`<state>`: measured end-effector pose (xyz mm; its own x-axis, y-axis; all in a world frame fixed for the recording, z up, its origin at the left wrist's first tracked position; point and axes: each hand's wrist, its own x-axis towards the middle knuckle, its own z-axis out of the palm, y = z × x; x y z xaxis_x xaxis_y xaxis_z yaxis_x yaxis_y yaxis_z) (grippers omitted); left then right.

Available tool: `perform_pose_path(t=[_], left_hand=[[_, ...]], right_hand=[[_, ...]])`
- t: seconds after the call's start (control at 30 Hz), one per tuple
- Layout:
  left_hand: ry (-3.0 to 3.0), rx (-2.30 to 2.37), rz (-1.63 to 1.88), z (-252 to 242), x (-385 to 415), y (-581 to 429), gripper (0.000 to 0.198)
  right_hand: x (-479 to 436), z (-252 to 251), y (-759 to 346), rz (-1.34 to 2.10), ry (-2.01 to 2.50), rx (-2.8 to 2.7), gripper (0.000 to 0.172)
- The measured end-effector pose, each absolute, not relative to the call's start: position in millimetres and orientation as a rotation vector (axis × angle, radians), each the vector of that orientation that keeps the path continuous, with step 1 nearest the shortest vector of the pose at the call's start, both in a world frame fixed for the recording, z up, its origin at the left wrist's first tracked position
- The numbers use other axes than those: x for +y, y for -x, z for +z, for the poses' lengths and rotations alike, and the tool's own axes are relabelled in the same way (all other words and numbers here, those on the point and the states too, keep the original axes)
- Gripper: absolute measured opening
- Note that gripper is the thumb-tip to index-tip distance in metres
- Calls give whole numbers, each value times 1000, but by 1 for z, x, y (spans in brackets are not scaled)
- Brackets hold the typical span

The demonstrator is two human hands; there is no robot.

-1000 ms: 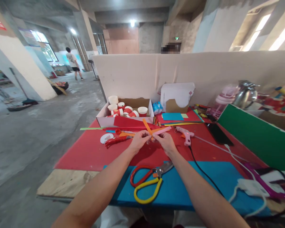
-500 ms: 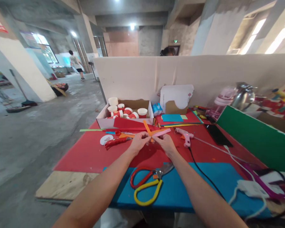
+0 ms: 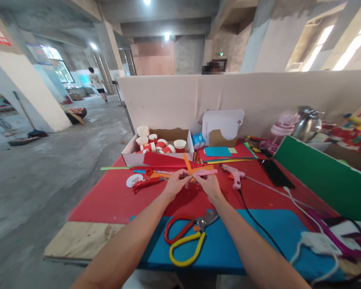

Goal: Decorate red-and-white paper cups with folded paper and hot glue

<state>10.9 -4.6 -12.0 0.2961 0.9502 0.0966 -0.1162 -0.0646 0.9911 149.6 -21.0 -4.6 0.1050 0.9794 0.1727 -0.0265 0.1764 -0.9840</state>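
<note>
Over the red tabletop, my left hand (image 3: 176, 184) pinches crossed orange paper strips (image 3: 187, 163) at their meeting point. My right hand (image 3: 209, 186) is closed on a pink paper strip (image 3: 207, 172), its inner end at the crossing and its free end pointing right. Both sets of fingertips almost meet there, hiding how the strips join. Below my hands lie scissors (image 3: 202, 223) with one red and one yellow handle, on a blue sheet (image 3: 258, 233). To the right rests a pink hot glue gun (image 3: 235, 175) with a black cord.
A white box (image 3: 129, 159) with several red-and-white paper cups stands behind my hands. Red-handled pliers (image 3: 146, 182) and a white disc (image 3: 134, 180) lie left. At right are a phone (image 3: 276, 173) and a green-sided box (image 3: 321, 176). A white partition (image 3: 168, 96) rises behind.
The pink strip's free end has tilted down from a slant to nearly level. My hands keep about the same place. In the background, a person walks on a little.
</note>
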Motion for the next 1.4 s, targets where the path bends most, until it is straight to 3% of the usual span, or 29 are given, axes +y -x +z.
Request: perform_pose_path(t=[0.37,1.4], left_hand=[[-1337,893,1103,-15,-2,-11,30],[-1343,901,1121,-20,-1,-13,28]], right_hand=[[-19,-7,-152,1122,1054,-1159,23],[-15,-13,-153,952,1100,-1298,18]])
